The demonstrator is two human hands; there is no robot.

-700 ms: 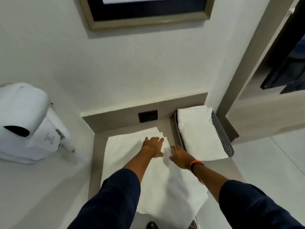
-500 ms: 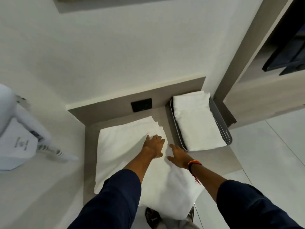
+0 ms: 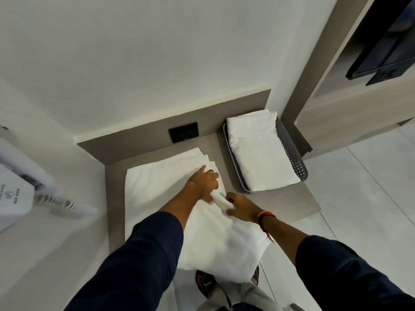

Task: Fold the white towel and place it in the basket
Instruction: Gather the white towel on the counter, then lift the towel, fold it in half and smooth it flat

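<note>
Both hands have gone from lying flat on the white towel to pinching up a roll of its cloth between them. That towel is spread over the grey tabletop, its near end hanging off the front edge, just left of the grey perforated basket, which holds another folded white towel. The left hand reaches forward, its grip closed around the raised fold, index finger extended. The right hand, nearer than the basket, pinches the same fold in a closed grip, wrist bent inward.
</note>
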